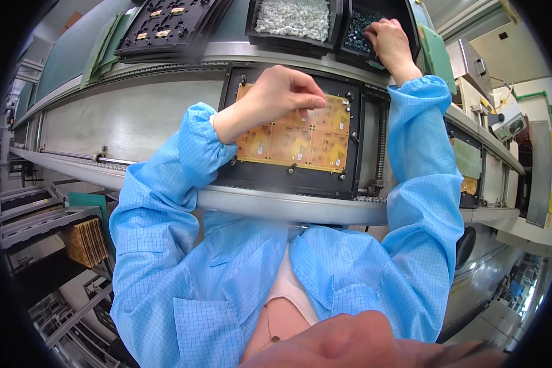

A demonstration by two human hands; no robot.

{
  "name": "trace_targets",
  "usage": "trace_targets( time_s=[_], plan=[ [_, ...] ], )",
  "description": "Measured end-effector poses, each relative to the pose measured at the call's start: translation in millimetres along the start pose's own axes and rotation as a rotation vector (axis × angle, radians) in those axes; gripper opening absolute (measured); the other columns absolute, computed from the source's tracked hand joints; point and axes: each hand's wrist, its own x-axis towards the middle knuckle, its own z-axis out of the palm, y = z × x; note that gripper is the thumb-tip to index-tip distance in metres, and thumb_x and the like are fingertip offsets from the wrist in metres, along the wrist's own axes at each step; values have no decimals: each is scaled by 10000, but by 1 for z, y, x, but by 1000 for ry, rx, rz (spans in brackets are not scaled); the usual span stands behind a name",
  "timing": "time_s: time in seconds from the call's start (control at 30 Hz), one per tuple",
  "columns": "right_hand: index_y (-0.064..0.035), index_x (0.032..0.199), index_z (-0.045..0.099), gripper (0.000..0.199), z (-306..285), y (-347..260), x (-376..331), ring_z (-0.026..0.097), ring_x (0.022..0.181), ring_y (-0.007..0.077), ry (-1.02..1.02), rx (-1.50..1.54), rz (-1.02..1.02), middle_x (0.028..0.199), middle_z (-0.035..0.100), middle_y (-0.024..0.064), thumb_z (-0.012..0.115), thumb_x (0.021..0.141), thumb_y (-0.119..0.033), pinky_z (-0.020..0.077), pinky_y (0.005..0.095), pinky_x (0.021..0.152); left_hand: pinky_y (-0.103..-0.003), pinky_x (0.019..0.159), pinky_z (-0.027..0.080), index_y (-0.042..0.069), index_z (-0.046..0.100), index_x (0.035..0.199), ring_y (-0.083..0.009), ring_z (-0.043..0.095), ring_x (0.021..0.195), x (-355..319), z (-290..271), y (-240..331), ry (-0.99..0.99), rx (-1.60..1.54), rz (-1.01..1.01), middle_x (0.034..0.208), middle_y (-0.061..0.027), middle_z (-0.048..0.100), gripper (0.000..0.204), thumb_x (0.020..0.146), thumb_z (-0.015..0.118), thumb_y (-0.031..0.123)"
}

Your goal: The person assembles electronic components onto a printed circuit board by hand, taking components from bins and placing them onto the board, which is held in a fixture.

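Observation:
My left hand (273,97) hovers over a yellow-orange circuit board panel (291,147), its thumb and fingers pinched together. Whatever may be between the fingertips is too small to make out. The panel lies in a black carrier frame (257,176) with small clamps around its edge, and my left hand covers its upper middle. My right hand (389,44) reaches into a black bin (405,18) of small dark blue parts (359,35). Its fingers are bent inward at the parts, with the tips partly hidden.
Beside the right bin stands a black bin (293,46) of small white parts (293,19). At the far left is a black tray (165,46) with small yellow pieces. A metal rail (288,203) runs along the near side of the conveyor. Boards (84,242) stand in a rack at left.

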Motion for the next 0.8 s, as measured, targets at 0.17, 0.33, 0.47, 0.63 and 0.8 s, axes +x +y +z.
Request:
trace_targets(
  time_s=[0.17,0.33,0.47,0.63,0.8],
  plan=[
    [-84,968,765,148,-5,-6,2,638,923,283,159,32,-4,936,687,106,696,899,-195,517,363,838,-238,625,552,-51,699,988,-96,686,712,9,8,-1,-71,-41,-40,813,-60,706,134,940,678,73],
    [-51,1028,734,153,-32,-46,-31,672,871,184,188,718,95,939,712,92,674,932,-154,520,284,792,-265,643,565,-52,663,985,-121,702,717,7,20,8,-128,93,-37,821,-79,712,95,932,643,24],
    [-1,1071,695,177,-57,-74,-88,643,855,89,86,966,179,905,705,31,662,956,-132,504,231,776,-308,667,564,-22,687,938,-175,723,764,7,29,-2,-140,353,57,804,-98,714,116,867,695,70],
    [-9,1060,712,179,-56,-84,-133,599,807,57,-50,1305,368,893,687,-5,671,961,-152,478,204,719,-397,730,541,84,737,839,-277,694,800,11,34,-11,6,664,196,825,-76,722,109,786,727,178],
    [-24,1055,717,188,-47,-84,-141,585,783,48,-42,1380,470,866,676,-13,684,957,-181,478,206,702,-387,716,543,87,739,846,-263,699,797,12,33,-8,11,642,69,834,-80,725,103,788,726,170]
  ],
)
